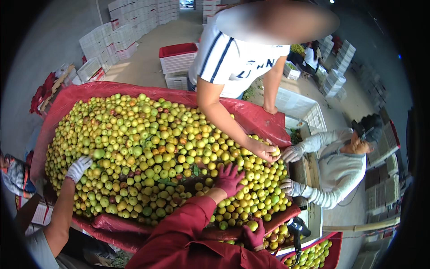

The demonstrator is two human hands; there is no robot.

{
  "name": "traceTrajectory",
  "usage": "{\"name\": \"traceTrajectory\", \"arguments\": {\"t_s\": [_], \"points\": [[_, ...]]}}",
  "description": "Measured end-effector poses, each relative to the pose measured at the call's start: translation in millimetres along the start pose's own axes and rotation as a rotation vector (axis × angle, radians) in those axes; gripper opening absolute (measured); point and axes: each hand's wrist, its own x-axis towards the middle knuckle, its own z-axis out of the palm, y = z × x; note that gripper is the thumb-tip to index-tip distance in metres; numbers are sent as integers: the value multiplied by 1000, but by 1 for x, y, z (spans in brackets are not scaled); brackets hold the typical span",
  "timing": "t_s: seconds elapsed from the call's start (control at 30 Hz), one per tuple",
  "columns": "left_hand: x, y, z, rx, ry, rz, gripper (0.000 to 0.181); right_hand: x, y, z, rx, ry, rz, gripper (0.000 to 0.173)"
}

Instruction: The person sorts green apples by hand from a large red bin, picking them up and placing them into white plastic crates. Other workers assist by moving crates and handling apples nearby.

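Note:
A heap of yellow-green round fruits fills a large sorting table lined with red sheeting. My left hand, in a dark red glove, lies over the fruits at mid-table, fingers spread, holding nothing that I can see. Nearer my body, by the padded red edge, my right hand, gloved alike, grips a yellow-green fruit. Green leaves lie among the fruits beside my left hand. Below my right hand more fruits show past the edge.
Across the table a person in a white shirt holds a fruit. At the right end a co-worker's gloved hands touch the table; at left another's white glove reaches in. White crates stand behind. A red-rimmed crate of fruits is at lower right.

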Motion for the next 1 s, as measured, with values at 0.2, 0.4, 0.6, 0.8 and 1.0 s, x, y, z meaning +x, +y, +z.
{"name": "traceTrajectory", "arguments": {"t_s": [0.2, 0.4, 0.6, 0.8, 1.0], "points": [[-38, -50, -39, -238, 316, 132, 53, -1, -34, 5, 165, 36, 125, 42], [-104, -231, -100, 259, 507, -425, 53, 0, -35, 7, 48, 23, 80, 42], [-66, -204, -104, 271, 327, -562, 51, 0, -37, 7, 104, 20, 126, 42], [-18, -162, -72, 197, 230, -582, 31, 2, -35, 4, 14, 35, 17, 41], [-22, -101, -39, 220, 303, -387, 16, 3, -38, 6, 120, -37, 72, 39]]}}
